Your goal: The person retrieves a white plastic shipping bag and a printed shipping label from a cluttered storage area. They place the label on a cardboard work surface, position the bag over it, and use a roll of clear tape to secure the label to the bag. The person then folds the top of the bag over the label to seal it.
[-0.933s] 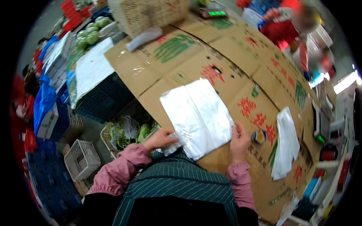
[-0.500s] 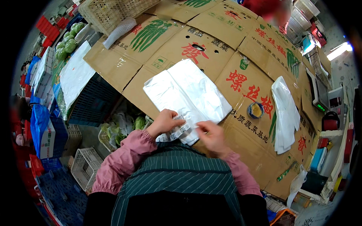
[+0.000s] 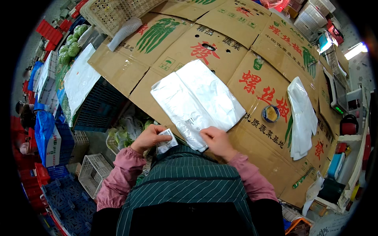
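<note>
A flat stack of white plastic bags [image 3: 212,96] lies on the cardboard-covered table in front of me, with its near corner toward my apron. My left hand [image 3: 148,139] is closed and pinches a small strip of white printed labels [image 3: 167,143] just off the table's edge. My right hand [image 3: 218,143] has thumb and forefinger pressed together at the near part of the stack; whether it grips a bag edge or only presses there is hard to see. Between the hands, a small printed patch [image 3: 190,121] shows on the top bag.
Flattened cardboard [image 3: 173,47] covers the table. To the right lie a second bundle of white bags [image 3: 302,118], a small round tub [image 3: 270,114] and a green-patterned cutter-like tool [image 3: 301,179]. A scale [image 3: 334,94] stands at the right edge. A plastic basket [image 3: 114,15] sits far left.
My left hand has drawn left and away from the bags with the labels. My right hand has shifted slightly at the stack's near part. A red-clad figure at the far side has gone from view.
</note>
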A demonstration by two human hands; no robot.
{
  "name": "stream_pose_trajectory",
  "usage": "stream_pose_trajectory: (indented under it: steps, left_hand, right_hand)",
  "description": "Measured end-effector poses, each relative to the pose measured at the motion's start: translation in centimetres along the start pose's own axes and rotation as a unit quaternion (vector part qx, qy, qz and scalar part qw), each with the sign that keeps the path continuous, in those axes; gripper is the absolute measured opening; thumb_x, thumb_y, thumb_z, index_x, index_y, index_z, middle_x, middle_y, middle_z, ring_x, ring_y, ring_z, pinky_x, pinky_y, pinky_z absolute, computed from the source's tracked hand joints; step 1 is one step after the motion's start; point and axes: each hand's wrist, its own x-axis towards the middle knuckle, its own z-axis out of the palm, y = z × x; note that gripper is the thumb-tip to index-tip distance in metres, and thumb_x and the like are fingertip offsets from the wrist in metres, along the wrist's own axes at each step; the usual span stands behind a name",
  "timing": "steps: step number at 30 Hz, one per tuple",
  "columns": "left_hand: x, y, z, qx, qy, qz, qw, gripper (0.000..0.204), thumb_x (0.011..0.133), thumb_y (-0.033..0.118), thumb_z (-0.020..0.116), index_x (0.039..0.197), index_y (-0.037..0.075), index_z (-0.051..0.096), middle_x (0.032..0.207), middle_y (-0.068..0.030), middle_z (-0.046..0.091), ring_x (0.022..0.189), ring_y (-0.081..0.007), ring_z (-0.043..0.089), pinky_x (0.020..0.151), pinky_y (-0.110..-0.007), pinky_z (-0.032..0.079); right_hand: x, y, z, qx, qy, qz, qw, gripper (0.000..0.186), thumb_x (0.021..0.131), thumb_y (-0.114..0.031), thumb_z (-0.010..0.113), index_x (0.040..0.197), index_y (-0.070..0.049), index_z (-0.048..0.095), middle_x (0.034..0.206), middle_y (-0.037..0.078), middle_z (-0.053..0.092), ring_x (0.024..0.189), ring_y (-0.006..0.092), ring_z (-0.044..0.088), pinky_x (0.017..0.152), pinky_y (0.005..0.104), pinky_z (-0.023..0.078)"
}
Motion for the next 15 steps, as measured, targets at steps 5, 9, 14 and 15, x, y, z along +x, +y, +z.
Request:
stream_pose_trajectory:
  steps: [5, 9, 14, 15]
  left_hand:
    - [2.3, 2.6, 3.0, 0.093, 0.044, 0.036, 0.994, 0.017, 0.082, 0.009, 0.064, 0.095, -0.001, 0.067, 0.074, 0.0002, 0.064, 0.064, -0.0059, 0.054, 0.056, -0.022, 0.043]
    - [6.1, 2.2, 4.6, 0.096, 0.072, 0.045, 0.992, 0.017, 0.078, 0.014, 0.067, 0.084, -0.001, 0.068, 0.064, -0.0014, 0.06, 0.055, -0.0063, 0.051, 0.049, -0.024, 0.04]
    - [7.6, 2.7, 5.0, 0.321, 0.135, 0.025, 0.937, 0.039, 0.071, 0.033, 0.076, 0.061, -0.003, 0.062, 0.048, -0.002, 0.051, 0.046, -0.0073, 0.044, 0.041, -0.029, 0.034]
    - [7.3, 2.8, 4.9, 0.332, 0.129, 0.024, 0.934, 0.037, 0.072, 0.031, 0.075, 0.063, -0.003, 0.063, 0.05, -0.0017, 0.053, 0.047, -0.0068, 0.045, 0.042, -0.028, 0.035]
  right_hand:
    - [1.9, 0.5, -7.1, 0.102, 0.26, 0.101, 0.955, 0.014, 0.087, -0.009, 0.059, 0.097, 0.0, 0.064, 0.077, 0.005, 0.063, 0.063, 0.012, 0.054, 0.059, 0.0245, 0.045]
    - [1.7, -2.7, -6.3, 0.016, 0.232, 0.007, 0.973, 0.01, 0.084, -0.005, 0.062, 0.094, -0.001, 0.063, 0.082, 0.007, 0.062, 0.065, 0.0132, 0.057, 0.06, 0.0238, 0.046]
    - [0.0, -2.0, 0.0, -0.175, -0.057, -0.061, 0.981, 0.033, 0.074, -0.027, 0.072, 0.099, -0.011, 0.059, 0.091, 0.006, 0.058, 0.084, 0.0228, 0.059, 0.067, 0.0342, 0.048]
    - [0.0, -1.4, 0.6, -0.194, -0.061, -0.075, 0.976, 0.032, 0.074, -0.028, 0.072, 0.097, -0.01, 0.059, 0.091, 0.005, 0.058, 0.085, 0.0231, 0.058, 0.068, 0.0341, 0.048]
